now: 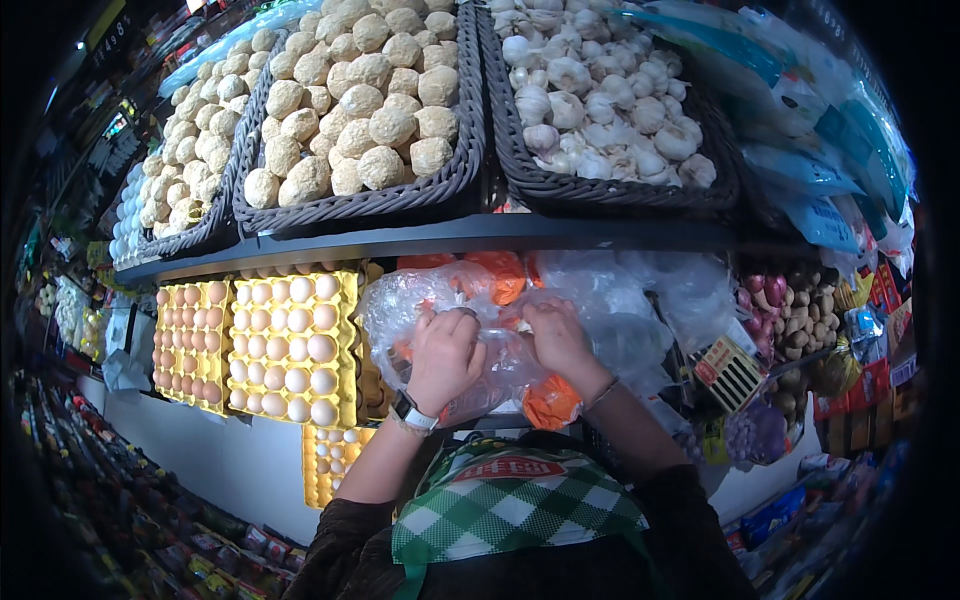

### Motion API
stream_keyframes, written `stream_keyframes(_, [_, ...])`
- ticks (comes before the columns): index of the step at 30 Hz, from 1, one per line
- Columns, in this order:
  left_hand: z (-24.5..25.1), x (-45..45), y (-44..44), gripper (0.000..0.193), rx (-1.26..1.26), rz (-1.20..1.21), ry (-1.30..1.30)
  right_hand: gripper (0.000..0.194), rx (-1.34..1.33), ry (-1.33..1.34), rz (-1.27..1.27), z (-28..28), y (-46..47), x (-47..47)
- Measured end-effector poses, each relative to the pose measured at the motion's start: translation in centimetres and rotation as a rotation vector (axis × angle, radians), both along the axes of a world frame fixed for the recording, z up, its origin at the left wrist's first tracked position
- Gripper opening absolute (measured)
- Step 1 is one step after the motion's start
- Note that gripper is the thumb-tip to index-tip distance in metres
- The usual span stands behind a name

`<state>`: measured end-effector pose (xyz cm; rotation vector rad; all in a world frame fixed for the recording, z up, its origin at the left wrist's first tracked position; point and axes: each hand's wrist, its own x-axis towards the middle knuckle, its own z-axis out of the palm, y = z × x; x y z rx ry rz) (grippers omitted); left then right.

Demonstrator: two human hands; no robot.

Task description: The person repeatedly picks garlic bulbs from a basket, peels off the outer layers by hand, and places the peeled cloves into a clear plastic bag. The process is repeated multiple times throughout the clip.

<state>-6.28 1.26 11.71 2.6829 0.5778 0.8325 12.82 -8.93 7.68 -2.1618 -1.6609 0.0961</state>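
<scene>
Both hands are over a bunch of clear plastic bags [510, 360] on the lower shelf. My left hand [446, 360], with a watch on its wrist, has its fingers curled on the clear film. Level with it on the right, my right hand [559, 337] is also closed on the clear plastic. Between and below the hands the film bulges; what it holds is hard to make out. Orange plastic [552, 402] shows under my right wrist, and more orange bags [495, 276] lie behind the hands.
Yellow trays of eggs [292, 349] stand left of the bags. Above the shelf edge [450, 234] are wicker baskets with coated eggs [360, 101] and garlic [600, 105]. Shallots [761, 300], potatoes [806, 315] and a printed card [726, 373] are at the right; blue plastic packs [817, 187] hang above.
</scene>
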Motion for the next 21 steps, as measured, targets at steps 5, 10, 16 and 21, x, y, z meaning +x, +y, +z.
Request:
stream_keyframes(5, [0.1, -0.6, 0.1, 0.023, 0.091, 0.038, -0.070, 0.023, 0.015, -0.138, -0.055, -0.6, 0.0, -0.8])
stream_keyframes(10, [0.1, -1.6, -0.2, 0.037, 0.027, -0.066, -0.061, 0.025, 0.280, -0.024, 0.038, 4.7, -2.0, -2.4])
stream_keyframes(16, [-0.6, -2.6, -0.4, 0.047, -0.035, -0.184, -0.140, 0.025, 0.690, -0.417, 0.092, 17.9, -3.6, -0.8])
stream_keyframes(21, [-0.7, -2.4, -0.7, 0.037, -0.006, -0.197, -0.266, 0.028, 0.663, -0.065, 0.066, 24.3, 2.8, 4.1])
